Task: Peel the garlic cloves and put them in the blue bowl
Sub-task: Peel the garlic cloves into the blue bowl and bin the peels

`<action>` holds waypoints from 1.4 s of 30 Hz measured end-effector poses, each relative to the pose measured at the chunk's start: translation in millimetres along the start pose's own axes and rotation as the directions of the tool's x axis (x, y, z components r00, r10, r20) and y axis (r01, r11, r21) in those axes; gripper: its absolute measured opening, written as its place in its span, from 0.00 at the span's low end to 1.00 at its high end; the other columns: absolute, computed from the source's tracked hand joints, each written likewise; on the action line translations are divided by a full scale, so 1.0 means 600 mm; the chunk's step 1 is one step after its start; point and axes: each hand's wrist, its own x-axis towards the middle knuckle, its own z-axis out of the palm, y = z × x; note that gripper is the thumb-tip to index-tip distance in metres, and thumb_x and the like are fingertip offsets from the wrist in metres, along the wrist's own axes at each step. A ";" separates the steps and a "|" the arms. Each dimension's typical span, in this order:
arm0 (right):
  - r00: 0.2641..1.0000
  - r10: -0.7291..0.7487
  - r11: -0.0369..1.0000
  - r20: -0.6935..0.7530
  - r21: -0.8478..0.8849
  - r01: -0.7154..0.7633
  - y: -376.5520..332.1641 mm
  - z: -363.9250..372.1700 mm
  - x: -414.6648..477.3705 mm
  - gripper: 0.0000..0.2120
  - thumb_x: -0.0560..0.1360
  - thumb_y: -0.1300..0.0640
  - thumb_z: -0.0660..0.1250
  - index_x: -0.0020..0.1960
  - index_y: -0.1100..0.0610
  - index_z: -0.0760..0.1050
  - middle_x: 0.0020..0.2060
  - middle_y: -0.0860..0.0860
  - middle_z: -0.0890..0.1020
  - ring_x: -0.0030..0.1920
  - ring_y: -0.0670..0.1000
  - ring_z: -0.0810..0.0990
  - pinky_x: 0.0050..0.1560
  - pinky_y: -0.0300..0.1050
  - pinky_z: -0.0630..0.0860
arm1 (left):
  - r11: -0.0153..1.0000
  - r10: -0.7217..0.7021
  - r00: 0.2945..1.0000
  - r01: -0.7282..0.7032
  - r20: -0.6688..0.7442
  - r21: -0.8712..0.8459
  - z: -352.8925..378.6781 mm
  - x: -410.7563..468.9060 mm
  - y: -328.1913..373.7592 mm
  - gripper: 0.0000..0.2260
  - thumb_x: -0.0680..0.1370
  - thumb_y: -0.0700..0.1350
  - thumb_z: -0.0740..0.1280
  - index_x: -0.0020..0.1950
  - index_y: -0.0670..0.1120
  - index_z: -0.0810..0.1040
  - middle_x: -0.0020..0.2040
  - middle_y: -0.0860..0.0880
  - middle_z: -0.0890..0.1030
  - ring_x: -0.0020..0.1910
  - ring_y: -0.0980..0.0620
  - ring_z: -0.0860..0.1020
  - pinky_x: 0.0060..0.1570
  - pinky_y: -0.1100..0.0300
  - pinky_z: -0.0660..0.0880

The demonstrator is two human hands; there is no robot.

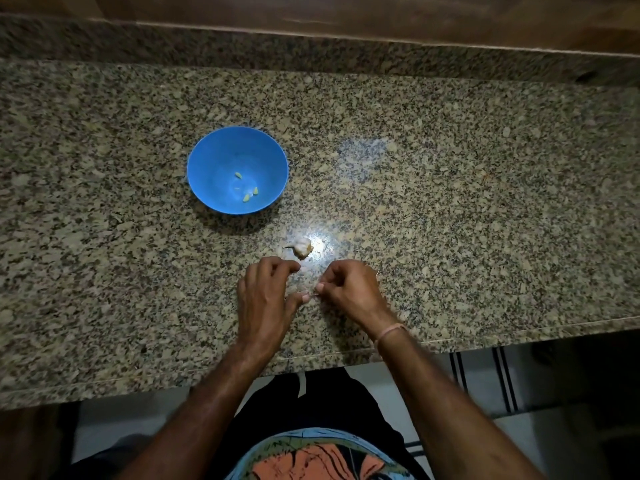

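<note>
Left hand and right hand pinch a tiny garlic clove together. Blue bowl lies ahead-left, nearer the left hand.

Place: domestic kitchen.
Work surface: polished speckled granite bench, lamp glare on it.
Far edge: granite upstand below a wood panel.
Foodstuffs: garlic on bench; peeled cloves in blue bowl.
Floor: pale, below the near edge.

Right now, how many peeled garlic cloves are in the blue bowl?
3 in the blue bowl: one clove near the middle, two close together nearer the person. The left hand and right hand pinch something small, maybe another.
</note>
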 end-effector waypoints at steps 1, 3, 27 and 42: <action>1.000 0.005 0.999 -0.007 -0.054 -0.005 -0.004 0.002 0.003 0.07 0.76 0.60 0.77 0.43 0.60 0.81 0.40 0.48 0.84 0.41 0.42 0.82 0.46 0.34 0.79 | 1.000 -0.009 1.000 0.009 -0.007 0.009 0.001 -0.001 -0.001 0.23 0.72 0.54 0.79 0.65 0.54 0.77 0.60 0.53 0.74 0.60 0.48 0.70 0.57 0.49 0.69; 0.999 0.034 0.997 -0.036 -0.072 -0.037 -0.009 0.002 0.006 0.08 0.76 0.61 0.77 0.40 0.58 0.81 0.38 0.46 0.84 0.39 0.39 0.81 0.45 0.34 0.79 | 0.999 -0.038 0.999 0.038 -0.011 -0.017 0.002 -0.001 -0.002 0.24 0.72 0.54 0.80 0.65 0.55 0.77 0.60 0.53 0.74 0.60 0.48 0.70 0.58 0.49 0.68; 0.969 0.229 0.726 0.093 0.647 -0.234 -0.018 0.018 -0.030 0.10 0.80 0.60 0.71 0.52 0.69 0.79 0.42 0.59 0.85 0.40 0.52 0.83 0.45 0.45 0.82 | 0.771 -0.279 0.936 0.352 0.214 -0.531 -0.020 0.007 0.040 0.03 0.79 0.51 0.74 0.53 0.56 0.85 0.46 0.57 0.86 0.48 0.59 0.85 0.49 0.50 0.85; 0.992 0.109 0.511 0.061 0.853 -0.109 -0.039 -0.004 -0.057 0.02 0.78 0.65 0.71 0.51 0.61 0.81 0.42 0.54 0.87 0.40 0.48 0.83 0.43 0.39 0.83 | 0.649 -0.240 0.960 0.268 0.143 -0.712 -0.066 0.008 0.079 0.03 0.78 0.42 0.75 0.52 0.46 0.87 0.43 0.51 0.88 0.45 0.53 0.87 0.47 0.61 0.83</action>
